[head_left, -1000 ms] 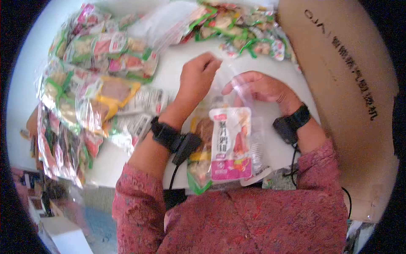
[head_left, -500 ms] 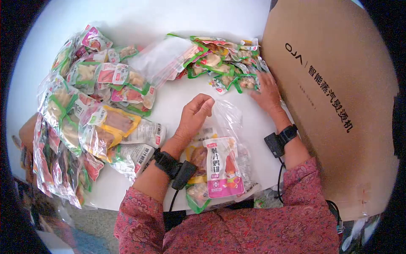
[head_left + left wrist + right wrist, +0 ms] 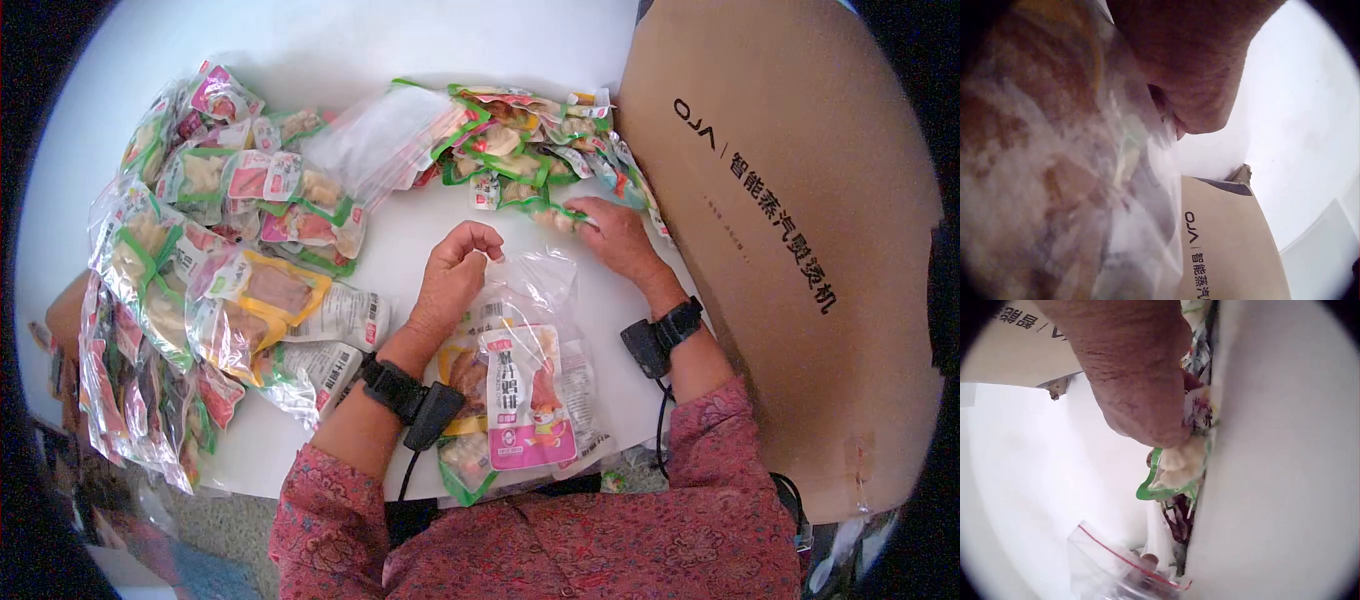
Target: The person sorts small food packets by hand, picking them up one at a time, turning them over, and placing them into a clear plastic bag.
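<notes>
My left hand [image 3: 455, 275] grips the top edge of a clear plastic bag [image 3: 540, 280] near the table's front. Inside that bag lie several food packets, with a white and pink pouch [image 3: 525, 400] uppermost. In the left wrist view, crinkled bag plastic [image 3: 1147, 206] hangs beside the left hand [image 3: 1191, 75]. At the near edge of the back pile, my right hand [image 3: 620, 240] pinches a small green-edged snack packet [image 3: 555, 217]. The right wrist view shows this packet's [image 3: 1179, 465] pale contents below the right hand's [image 3: 1135, 381] fingers, which partly hide it.
A pile of snack packets [image 3: 510, 140] lies at the back, beside empty clear zip bags [image 3: 375, 140]. Filled bags of packets [image 3: 260, 290] are heaped at the left. A large cardboard box [image 3: 770, 300] stands along the right side of the white table [image 3: 420, 215].
My right hand went from the bag's mouth to the back pile, then drew slightly nearer, pinching a packet. The left hand has stayed at the bag's edge, a little lower than before.
</notes>
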Action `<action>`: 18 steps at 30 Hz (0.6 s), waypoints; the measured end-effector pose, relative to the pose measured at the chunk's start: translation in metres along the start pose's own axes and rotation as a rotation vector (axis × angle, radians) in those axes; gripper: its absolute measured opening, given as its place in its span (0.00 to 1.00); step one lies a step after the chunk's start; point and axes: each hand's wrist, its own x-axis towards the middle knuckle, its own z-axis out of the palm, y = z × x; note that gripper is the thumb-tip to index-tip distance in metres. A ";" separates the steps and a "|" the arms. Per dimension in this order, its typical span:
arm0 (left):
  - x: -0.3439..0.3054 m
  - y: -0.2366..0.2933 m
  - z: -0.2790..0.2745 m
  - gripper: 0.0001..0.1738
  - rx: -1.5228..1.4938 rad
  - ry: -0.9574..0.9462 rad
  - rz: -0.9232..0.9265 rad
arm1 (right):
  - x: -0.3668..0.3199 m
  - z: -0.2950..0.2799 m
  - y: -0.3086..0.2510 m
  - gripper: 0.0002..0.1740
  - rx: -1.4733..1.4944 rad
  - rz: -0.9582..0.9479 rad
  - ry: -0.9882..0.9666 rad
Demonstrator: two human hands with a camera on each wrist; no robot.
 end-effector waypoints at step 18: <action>0.000 0.002 0.003 0.11 -0.302 0.066 -0.194 | 0.002 -0.003 -0.046 0.14 1.582 0.399 -0.131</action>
